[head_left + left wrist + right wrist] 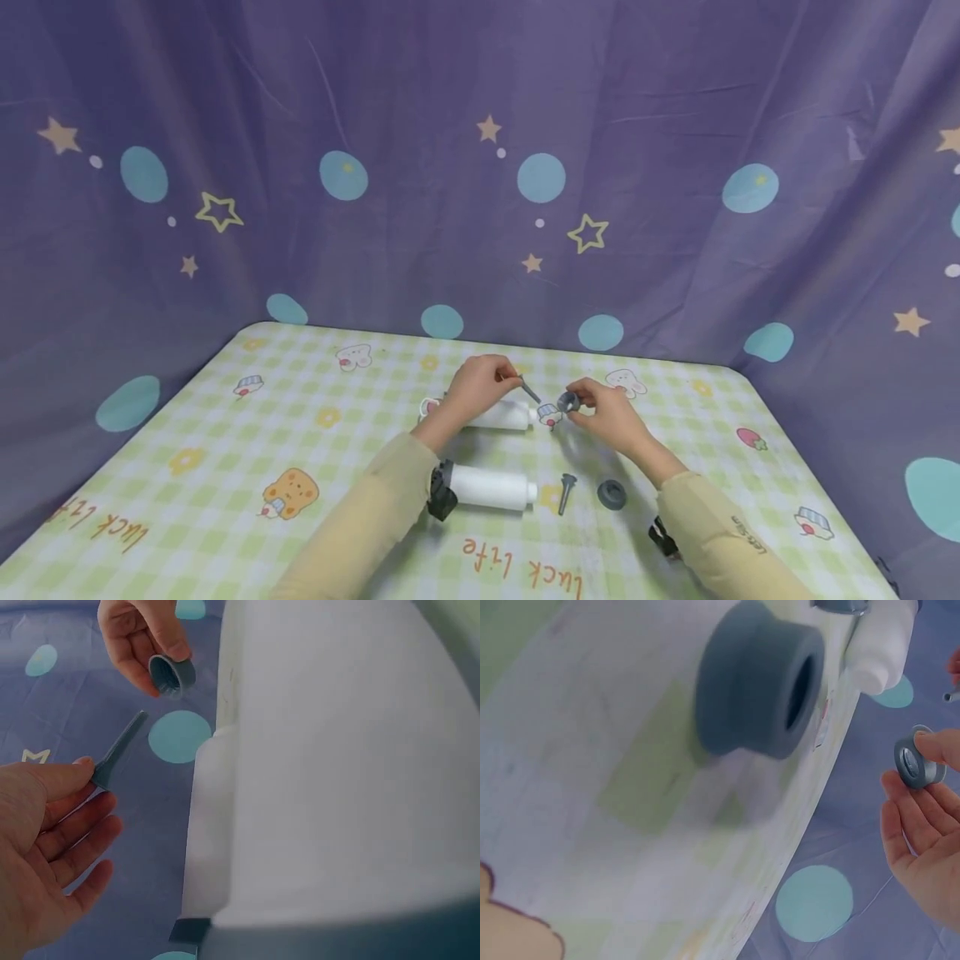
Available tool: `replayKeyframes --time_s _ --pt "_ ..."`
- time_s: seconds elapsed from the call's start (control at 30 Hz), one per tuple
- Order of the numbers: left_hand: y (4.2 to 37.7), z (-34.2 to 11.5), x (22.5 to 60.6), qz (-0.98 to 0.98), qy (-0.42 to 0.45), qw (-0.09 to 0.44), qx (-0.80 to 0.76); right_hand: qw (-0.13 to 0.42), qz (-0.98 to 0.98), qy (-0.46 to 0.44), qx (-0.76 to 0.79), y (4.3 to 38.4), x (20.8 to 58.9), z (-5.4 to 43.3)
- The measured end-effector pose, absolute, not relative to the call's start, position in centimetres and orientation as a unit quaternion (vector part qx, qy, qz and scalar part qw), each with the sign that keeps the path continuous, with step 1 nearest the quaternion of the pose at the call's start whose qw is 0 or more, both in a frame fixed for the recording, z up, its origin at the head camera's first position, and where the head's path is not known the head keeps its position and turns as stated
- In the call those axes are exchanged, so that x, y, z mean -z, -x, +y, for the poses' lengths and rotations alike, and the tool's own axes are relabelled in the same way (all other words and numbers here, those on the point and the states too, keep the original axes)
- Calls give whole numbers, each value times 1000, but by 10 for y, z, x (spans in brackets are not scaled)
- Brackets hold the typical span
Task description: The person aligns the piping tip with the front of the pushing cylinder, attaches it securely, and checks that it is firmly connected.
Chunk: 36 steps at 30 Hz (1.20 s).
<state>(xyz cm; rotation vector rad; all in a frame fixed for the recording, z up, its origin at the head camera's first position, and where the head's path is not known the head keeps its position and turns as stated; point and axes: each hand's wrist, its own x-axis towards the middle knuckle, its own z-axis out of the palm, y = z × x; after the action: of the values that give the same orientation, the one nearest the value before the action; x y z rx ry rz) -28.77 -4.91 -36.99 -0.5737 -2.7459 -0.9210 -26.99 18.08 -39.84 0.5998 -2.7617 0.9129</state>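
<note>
My left hand (482,388) pinches a slim grey tapered tube (120,752) by its flared end between thumb and forefinger, with the other fingers spread loosely. Across from it, my right hand (609,414) holds a grey ring-shaped cap (913,766) between thumb and fingertips. The cap's hollow side shows in the left wrist view. Tube and cap are held close together but apart, above the table. Below the left forearm and hand lie two white bottles (504,416) on their sides, necks pointing right. The left hand and forearm partly cover them.
On the checked tablecloth (360,417), nearer me, lie a second grey tapered piece (567,493) and a second grey ring-shaped cap (612,495), right of the nearer white bottle (491,487). A purple curtain (450,83) hangs behind the table's far edge.
</note>
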Motion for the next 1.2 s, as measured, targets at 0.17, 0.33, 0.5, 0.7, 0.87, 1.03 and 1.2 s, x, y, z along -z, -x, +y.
replayKeyframes --time_s 0.17,0.33,0.5,0.7,0.87,1.03,1.2 --pt "283 -49 371 -926 179 102 315 98 -922 -211 -309 267 396 175" --pt "279 -48 374 -927 168 107 319 114 -913 -234 -313 266 396 170" --pt "276 -45 377 -918 168 120 339 133 -908 -242 -314 267 396 168" --pt "272 -41 379 -915 167 117 348 139 -905 -243 -321 267 397 167" --pt "271 -37 381 -915 162 120 350 140 -902 -245 -327 266 398 164" --pt "268 -33 382 -915 163 119 349 140 -901 -244 -330 264 398 161" --pt "266 -31 383 -921 153 120 338 140 -900 -242 -336 264 399 160"
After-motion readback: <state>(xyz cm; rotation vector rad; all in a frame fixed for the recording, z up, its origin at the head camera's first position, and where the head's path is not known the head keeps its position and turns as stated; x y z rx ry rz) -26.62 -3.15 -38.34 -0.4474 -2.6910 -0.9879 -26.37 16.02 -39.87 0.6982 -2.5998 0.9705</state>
